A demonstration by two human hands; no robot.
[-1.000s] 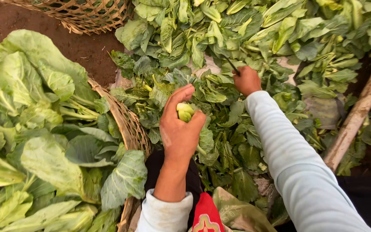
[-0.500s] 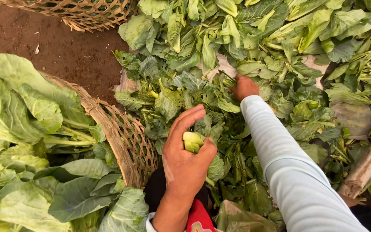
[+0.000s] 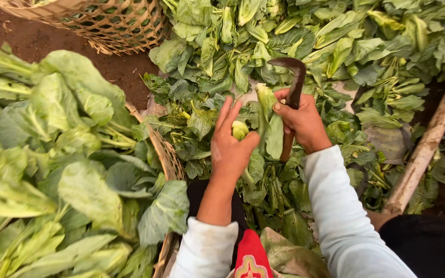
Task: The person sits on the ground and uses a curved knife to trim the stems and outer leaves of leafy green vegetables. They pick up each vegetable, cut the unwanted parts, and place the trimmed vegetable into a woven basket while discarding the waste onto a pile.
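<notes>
left hand point(image 3: 231, 149) pinches a small pale green vegetable stump point(image 3: 239, 129) between thumb and fingers, beside the woven basket's rim point(image 3: 167, 154). right hand point(image 3: 301, 122) grips a curved dark sickle with wooden handle point(image 3: 292, 90) and a leafy green stalk point(image 3: 267, 105) over the leaf pile point(image 3: 336, 51).

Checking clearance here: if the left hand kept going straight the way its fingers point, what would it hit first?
Probably the heap of cut leafy greens just beyond the left hand's fingertips; depth is hard to judge.

woven basket point(image 3: 124, 23), wooden pole point(image 3: 428, 146), soil point(image 3: 32, 38)
</notes>
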